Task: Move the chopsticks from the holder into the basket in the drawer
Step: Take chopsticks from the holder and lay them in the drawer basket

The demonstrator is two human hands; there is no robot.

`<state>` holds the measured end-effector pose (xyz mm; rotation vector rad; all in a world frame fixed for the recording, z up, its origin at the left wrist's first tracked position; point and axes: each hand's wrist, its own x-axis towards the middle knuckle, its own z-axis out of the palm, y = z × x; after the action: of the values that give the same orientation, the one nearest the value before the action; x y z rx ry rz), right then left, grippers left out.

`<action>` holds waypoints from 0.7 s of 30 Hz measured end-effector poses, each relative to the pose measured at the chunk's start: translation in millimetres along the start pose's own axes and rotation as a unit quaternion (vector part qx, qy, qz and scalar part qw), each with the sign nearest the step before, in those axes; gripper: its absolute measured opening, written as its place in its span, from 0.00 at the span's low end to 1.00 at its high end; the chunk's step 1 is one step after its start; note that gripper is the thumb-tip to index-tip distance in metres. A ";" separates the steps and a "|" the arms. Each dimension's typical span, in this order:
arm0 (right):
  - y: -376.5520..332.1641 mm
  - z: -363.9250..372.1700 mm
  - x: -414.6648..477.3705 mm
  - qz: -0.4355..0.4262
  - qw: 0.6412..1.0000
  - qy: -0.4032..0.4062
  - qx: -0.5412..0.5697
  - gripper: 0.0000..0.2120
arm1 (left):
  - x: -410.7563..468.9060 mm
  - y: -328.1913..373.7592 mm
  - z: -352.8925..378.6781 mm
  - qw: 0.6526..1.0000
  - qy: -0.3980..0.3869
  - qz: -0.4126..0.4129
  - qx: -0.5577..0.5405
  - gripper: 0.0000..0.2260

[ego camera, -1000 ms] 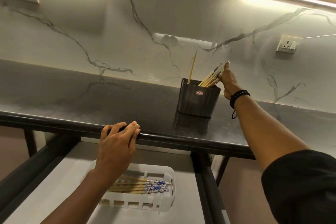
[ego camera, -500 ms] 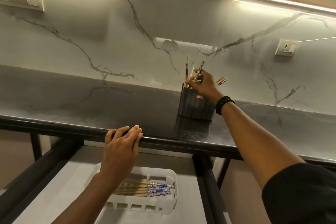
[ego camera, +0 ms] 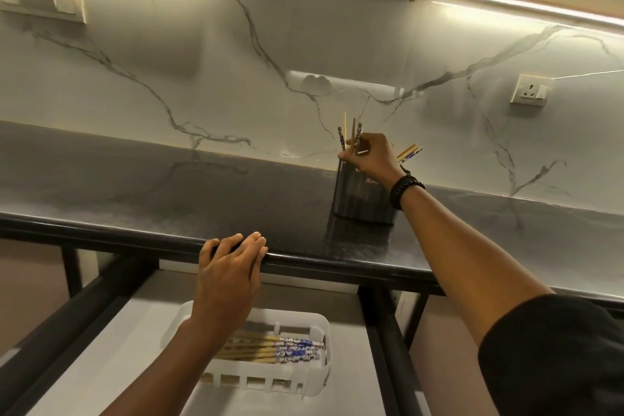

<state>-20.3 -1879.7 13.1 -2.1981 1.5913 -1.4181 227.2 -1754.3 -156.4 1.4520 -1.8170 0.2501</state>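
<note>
A dark holder (ego camera: 358, 199) stands on the black countertop near the marble wall. My right hand (ego camera: 374, 157) is over its rim, fingers pinched on a few chopsticks (ego camera: 351, 138) that stick up out of the holder. More chopsticks (ego camera: 410, 153) lean out to the right behind my hand. Below, in the open drawer (ego camera: 135, 348), a white slotted basket (ego camera: 304, 382) holds several chopsticks (ego camera: 280, 348) with blue-patterned ends, lying flat. My left hand (ego camera: 228, 280) rests on the countertop's front edge above the basket, fingers curled over it.
The countertop (ego camera: 169, 199) runs wide to the left and right of the holder. Dark drawer frame rails (ego camera: 381, 348) flank the drawer. A switch panel (ego camera: 40, 3) and a wall socket (ego camera: 530, 90) sit on the marble wall; a cabinet hangs overhead.
My right hand moved from the right side of the holder to its left part and closed on a few chopsticks, standing them upright. The left hand stayed on the edge.
</note>
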 end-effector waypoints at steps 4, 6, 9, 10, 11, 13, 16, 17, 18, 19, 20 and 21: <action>-6.3 8.3 0.2 -0.011 0.999 0.010 -0.029 0.12 | -1.1 -1.4 0.8 1.000 0.005 0.004 0.001 0.22; -9.5 9.4 1.1 -0.005 0.999 0.024 -0.033 0.11 | -0.8 -2.4 1.5 1.000 0.006 0.004 0.001 0.22; -13.9 5.3 2.9 0.005 0.999 0.034 -0.028 0.10 | -0.5 -2.8 2.4 1.000 0.010 0.006 0.003 0.21; -15.5 3.4 2.9 0.004 0.999 0.037 -0.028 0.10 | -0.6 -2.8 2.5 1.000 0.011 0.006 0.003 0.21; -17.7 0.9 2.3 0.003 0.999 0.043 -0.028 0.10 | -0.6 -2.7 2.6 1.000 0.012 0.007 0.002 0.21; -22.3 -4.7 1.2 0.000 0.998 0.057 -0.026 0.10 | 0.1 -3.4 4.0 1.000 0.013 0.010 0.003 0.20; -30.5 -15.1 -1.4 -0.001 0.997 0.077 -0.014 0.09 | 1.2 -4.5 6.4 1.000 0.020 0.006 -0.001 0.13; -34.0 -19.4 -2.8 -0.004 0.997 0.080 -0.006 0.08 | 1.6 -4.3 7.0 1.000 0.022 0.002 -0.003 0.11; -37.4 -23.2 -4.3 -0.008 0.997 0.081 0.003 0.08 | 1.9 -4.4 7.8 1.000 0.020 -0.003 -0.007 0.11; -41.7 -27.7 -6.4 -0.015 0.996 0.085 0.010 0.09 | 2.2 -3.5 7.5 1.000 0.015 -0.008 -0.011 0.12; -46.9 -31.4 -9.9 -0.025 0.995 0.090 0.016 0.09 | 2.0 -2.7 6.6 1.000 0.011 -0.012 -0.015 0.12; -53.1 -34.8 -13.9 -0.036 0.994 0.096 0.023 0.09 | 1.4 -2.1 5.5 1.000 0.007 -0.015 -0.019 0.13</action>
<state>-7.8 -1829.8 52.7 -2.1722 1.5282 -1.7157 226.6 -1759.3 -159.8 1.4470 -1.7787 0.2092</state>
